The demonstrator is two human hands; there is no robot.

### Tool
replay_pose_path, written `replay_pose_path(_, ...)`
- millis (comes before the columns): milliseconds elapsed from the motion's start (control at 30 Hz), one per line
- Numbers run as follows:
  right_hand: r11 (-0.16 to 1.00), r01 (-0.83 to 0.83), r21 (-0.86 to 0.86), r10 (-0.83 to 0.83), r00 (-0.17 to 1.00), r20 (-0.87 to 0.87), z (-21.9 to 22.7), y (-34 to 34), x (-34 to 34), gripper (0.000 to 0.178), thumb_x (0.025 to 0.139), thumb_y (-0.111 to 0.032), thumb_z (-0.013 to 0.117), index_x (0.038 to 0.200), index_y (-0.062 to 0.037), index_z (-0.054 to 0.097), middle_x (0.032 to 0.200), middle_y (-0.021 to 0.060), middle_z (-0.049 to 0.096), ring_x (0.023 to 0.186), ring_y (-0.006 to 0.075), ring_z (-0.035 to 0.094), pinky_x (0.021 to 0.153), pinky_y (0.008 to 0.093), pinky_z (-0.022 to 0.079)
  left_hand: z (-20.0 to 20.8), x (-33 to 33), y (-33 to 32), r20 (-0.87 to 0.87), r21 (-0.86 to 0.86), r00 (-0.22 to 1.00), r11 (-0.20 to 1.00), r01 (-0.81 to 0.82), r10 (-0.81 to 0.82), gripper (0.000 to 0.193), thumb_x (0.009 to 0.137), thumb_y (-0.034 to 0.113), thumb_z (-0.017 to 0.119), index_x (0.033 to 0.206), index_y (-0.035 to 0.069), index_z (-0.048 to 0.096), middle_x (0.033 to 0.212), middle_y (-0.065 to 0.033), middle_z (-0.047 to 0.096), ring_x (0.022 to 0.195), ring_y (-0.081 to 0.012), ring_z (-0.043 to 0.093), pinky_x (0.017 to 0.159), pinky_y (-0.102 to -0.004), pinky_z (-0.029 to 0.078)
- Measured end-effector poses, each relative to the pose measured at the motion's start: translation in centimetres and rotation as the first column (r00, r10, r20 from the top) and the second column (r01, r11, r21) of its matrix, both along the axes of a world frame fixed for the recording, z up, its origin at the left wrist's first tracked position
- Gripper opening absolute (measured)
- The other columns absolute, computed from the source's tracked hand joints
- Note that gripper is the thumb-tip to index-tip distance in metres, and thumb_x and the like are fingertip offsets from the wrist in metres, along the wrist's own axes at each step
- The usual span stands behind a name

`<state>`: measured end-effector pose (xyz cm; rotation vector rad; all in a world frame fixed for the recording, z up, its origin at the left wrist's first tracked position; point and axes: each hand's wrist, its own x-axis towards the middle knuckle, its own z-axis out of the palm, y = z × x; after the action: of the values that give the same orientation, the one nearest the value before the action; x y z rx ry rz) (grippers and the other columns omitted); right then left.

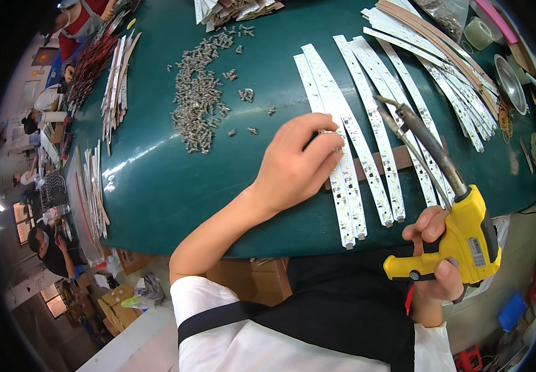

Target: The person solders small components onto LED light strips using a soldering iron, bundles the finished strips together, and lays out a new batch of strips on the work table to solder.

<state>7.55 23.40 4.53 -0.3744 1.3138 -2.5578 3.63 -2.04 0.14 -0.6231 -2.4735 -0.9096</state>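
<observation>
My left hand (296, 162) reaches over the leftmost white LED strips (350, 204), its thumb and fingers pinched together. Whatever sits between those fingertips is too small and covered to make out. In my right hand (432, 248) is a yellow soldering gun (474, 232), gripped at its handle. Its dark barrel (426, 139) points up and left across the right-hand strips, and a thin metal tube runs alongside it. The strips lie side by side, partly over a brown bar (402, 157). Left of my left hand is a spread pile of small metal parts (196, 93).
More strips (460, 93) lie fanned out at the far right, beside a metal bowl (510, 84) and a tape roll (479, 33). Narrow strip bundles (118, 87) line the green table's (150, 204) left side. Another stack (234, 11) sits at the far edge. Other people are at the left.
</observation>
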Motion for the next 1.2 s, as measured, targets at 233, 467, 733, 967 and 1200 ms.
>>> replay_pose_path(233,0.961,0.038,0.275,-0.092,0.978,0.189,0.8,-0.5,0.7,0.061,0.071,-0.022,0.065,0.120,0.0079,0.046,0.089,0.0176,0.054,0.074,0.0220,0.056,0.060,0.0281,0.050,0.6,0.5,-2.4,0.515,0.375,0.857,0.890,-0.259,0.033,0.013,0.091,0.003,0.059,0.103,-0.003,0.059,0.093,-0.0057,0.065,0.087,-0.0110,0.064,0.076,-0.0239,0.051)
replay_pose_path(467,0.966,-0.014,0.258,-0.053,0.967,0.248,-0.3,-0.2,0.8,0.057,0.073,-0.025,0.063,0.116,0.0082,0.046,0.097,0.0170,0.054,0.070,0.0173,0.053,0.062,0.0254,0.047,0.5,0.0,-2.6,0.362,0.254,0.925,0.942,-0.220,0.118,0.013,0.082,0.007,0.067,0.094,0.003,0.065,0.083,-0.0059,0.063,0.070,-0.0131,0.060,0.065,-0.0261,0.050)
replay_pose_path(733,0.946,0.098,0.310,-0.168,0.963,0.209,-0.6,-1.1,0.3,0.051,0.074,-0.026,0.063,0.111,0.0070,0.050,0.097,0.0170,0.055,0.067,0.0158,0.054,0.058,0.0235,0.046,0.5,0.1,-2.9,0.348,0.366,0.933,0.904,-0.221,0.087,0.012,0.081,0.005,0.065,0.092,0.002,0.064,0.081,-0.0086,0.064,0.070,-0.0164,0.063,0.063,-0.0280,0.051)
replay_pose_path(967,0.953,-0.003,0.304,-0.075,0.967,0.243,-0.1,-0.6,0.3,0.062,0.076,-0.020,0.064,0.126,0.0094,0.042,0.096,0.0199,0.055,0.082,0.0215,0.056,0.056,0.0264,0.052,-0.2,-0.4,-2.6,0.212,0.170,0.965,0.967,-0.193,0.155,0.010,0.077,0.004,0.068,0.087,0.004,0.065,0.085,-0.0085,0.065,0.080,-0.0257,0.061,0.073,-0.0353,0.049)
replay_pose_path(1200,0.955,-0.059,0.290,-0.021,0.964,0.266,0.0,-0.9,-0.3,0.072,0.076,-0.017,0.064,0.138,0.0034,0.033,0.094,0.0201,0.056,0.088,0.0235,0.056,0.056,0.0264,0.053,-0.3,-0.5,-2.7,0.220,0.097,0.968,0.984,-0.149,0.125,0.012,0.077,-0.001,0.069,0.088,0.003,0.068,0.084,-0.0031,0.067,0.072,-0.0158,0.058,0.066,-0.0272,0.046)
